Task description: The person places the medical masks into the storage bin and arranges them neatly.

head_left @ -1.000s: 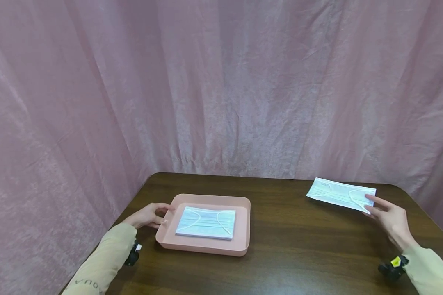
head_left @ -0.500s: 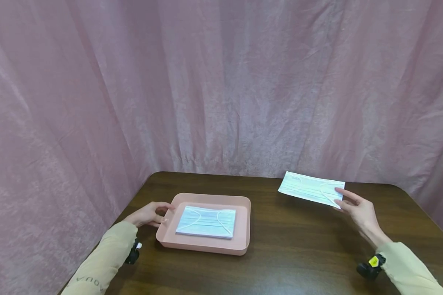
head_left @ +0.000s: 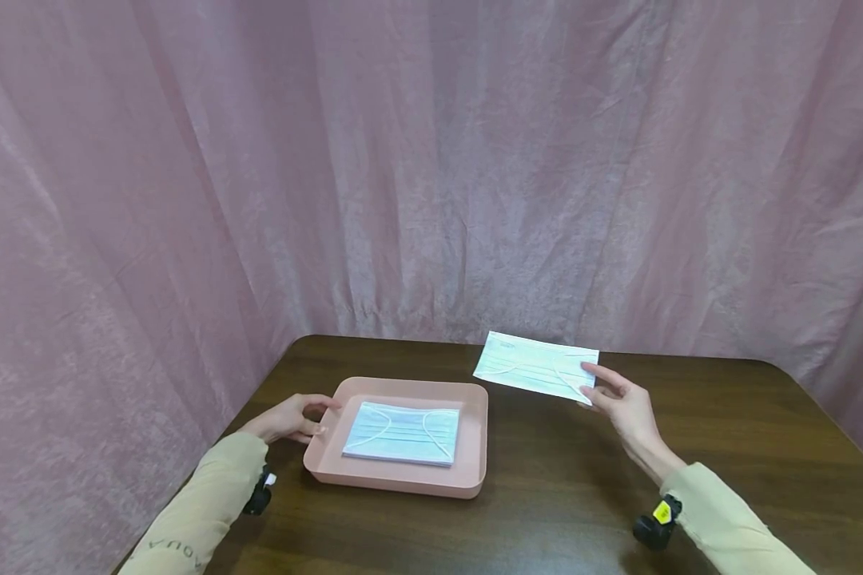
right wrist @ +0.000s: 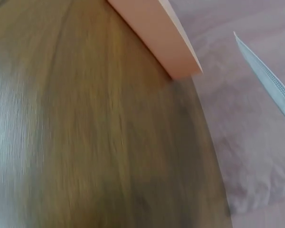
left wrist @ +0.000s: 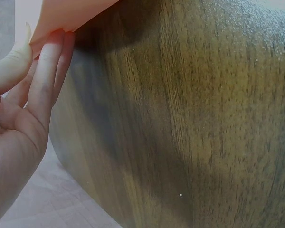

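My right hand [head_left: 629, 411] pinches a light blue face mask [head_left: 535, 366] by its right end, holding it above the table behind and right of the tray. In the right wrist view the mask [right wrist: 268, 78] shows edge-on, with only a sliver of the hand at the right border. At the left, my left hand [head_left: 295, 418] grips the left side of a shallow pink tray [head_left: 475, 431]; its thumb and fingers meet the tray wall in the left wrist view. Inside the tray lies a neat stack of face masks [head_left: 403, 434], white ear loops on top.
The dark brown wooden table [head_left: 546, 511] has rounded far corners. A pink curtain [head_left: 431, 176] hangs right behind the table and along its left side.
My right hand has carried the mask leftward across the table, from the far right to just beside the tray's back right corner. The left hand and tray stay where they were.
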`<action>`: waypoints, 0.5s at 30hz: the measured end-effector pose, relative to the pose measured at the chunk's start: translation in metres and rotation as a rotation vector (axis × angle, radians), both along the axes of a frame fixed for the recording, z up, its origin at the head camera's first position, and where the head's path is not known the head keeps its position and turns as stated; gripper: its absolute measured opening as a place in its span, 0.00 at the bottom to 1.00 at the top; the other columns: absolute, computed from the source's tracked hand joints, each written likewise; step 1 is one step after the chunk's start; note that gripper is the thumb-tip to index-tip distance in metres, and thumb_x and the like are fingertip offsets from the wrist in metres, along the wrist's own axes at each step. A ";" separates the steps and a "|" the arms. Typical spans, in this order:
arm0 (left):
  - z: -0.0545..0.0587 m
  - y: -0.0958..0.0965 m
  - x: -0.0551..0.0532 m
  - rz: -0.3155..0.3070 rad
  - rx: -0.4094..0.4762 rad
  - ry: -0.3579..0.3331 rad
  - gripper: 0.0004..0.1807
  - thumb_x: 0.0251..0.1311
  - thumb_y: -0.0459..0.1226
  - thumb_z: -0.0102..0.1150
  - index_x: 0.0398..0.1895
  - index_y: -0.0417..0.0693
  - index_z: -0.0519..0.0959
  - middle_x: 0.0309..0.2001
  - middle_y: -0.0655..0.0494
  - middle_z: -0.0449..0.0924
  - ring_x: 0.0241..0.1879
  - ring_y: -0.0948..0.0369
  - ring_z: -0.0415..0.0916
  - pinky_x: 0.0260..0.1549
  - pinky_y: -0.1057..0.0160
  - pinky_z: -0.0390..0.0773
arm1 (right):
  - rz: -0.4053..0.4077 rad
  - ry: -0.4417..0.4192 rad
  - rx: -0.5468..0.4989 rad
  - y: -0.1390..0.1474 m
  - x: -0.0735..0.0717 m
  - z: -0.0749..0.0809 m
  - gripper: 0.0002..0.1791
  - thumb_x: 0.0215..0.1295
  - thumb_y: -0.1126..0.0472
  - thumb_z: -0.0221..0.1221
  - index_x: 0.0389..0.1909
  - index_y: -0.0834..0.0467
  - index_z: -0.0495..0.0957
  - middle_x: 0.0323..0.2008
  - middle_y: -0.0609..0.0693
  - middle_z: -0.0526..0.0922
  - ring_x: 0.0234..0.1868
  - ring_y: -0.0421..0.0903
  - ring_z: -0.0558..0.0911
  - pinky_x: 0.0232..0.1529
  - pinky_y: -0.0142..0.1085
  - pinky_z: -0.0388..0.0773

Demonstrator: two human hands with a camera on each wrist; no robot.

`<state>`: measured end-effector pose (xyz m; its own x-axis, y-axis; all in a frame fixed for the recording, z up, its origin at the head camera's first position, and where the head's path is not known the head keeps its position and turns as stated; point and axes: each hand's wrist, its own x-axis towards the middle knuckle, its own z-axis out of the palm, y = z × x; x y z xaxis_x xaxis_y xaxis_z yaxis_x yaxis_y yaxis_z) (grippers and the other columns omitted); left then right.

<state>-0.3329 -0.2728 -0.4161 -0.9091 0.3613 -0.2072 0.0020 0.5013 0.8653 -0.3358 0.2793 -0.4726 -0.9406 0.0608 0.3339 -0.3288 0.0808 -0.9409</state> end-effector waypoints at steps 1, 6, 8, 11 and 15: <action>0.000 0.000 0.000 0.000 0.004 -0.002 0.26 0.49 0.22 0.59 0.54 0.33 0.69 0.47 0.40 0.70 0.32 0.57 0.73 0.26 0.58 0.78 | 0.041 0.007 -0.026 -0.006 0.004 0.005 0.25 0.55 0.55 0.64 0.55 0.53 0.74 0.38 0.55 0.79 0.30 0.42 0.77 0.32 0.33 0.77; 0.000 0.001 -0.001 -0.020 0.021 -0.001 0.26 0.49 0.21 0.59 0.54 0.32 0.68 0.46 0.40 0.70 0.31 0.57 0.73 0.26 0.59 0.78 | 0.117 0.040 -0.029 -0.038 0.017 0.021 0.23 0.56 0.58 0.63 0.55 0.56 0.74 0.41 0.55 0.78 0.31 0.44 0.78 0.34 0.39 0.77; 0.000 0.001 -0.002 -0.029 0.024 0.003 0.26 0.49 0.21 0.59 0.54 0.31 0.68 0.45 0.39 0.70 0.31 0.57 0.73 0.26 0.59 0.78 | 0.130 0.047 -0.022 -0.054 0.026 0.032 0.23 0.56 0.58 0.63 0.54 0.57 0.74 0.44 0.55 0.76 0.31 0.46 0.78 0.36 0.44 0.76; -0.001 0.000 -0.003 -0.036 0.031 0.002 0.26 0.49 0.21 0.59 0.55 0.31 0.68 0.46 0.39 0.70 0.31 0.57 0.73 0.26 0.59 0.78 | 0.182 0.064 -0.068 -0.075 0.035 0.043 0.22 0.56 0.65 0.62 0.53 0.60 0.74 0.44 0.57 0.76 0.31 0.47 0.79 0.36 0.46 0.76; -0.001 0.000 -0.002 -0.039 0.036 0.000 0.26 0.49 0.22 0.59 0.55 0.31 0.68 0.46 0.39 0.69 0.31 0.57 0.74 0.26 0.59 0.78 | 0.173 0.035 -0.106 -0.100 0.042 0.051 0.21 0.55 0.69 0.61 0.52 0.62 0.75 0.38 0.61 0.77 0.29 0.47 0.78 0.34 0.45 0.77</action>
<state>-0.3349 -0.2730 -0.4169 -0.8944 0.4033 -0.1933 0.0209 0.4693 0.8828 -0.2939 0.1794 -0.4217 -0.9279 -0.0641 0.3673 -0.3622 -0.0789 -0.9287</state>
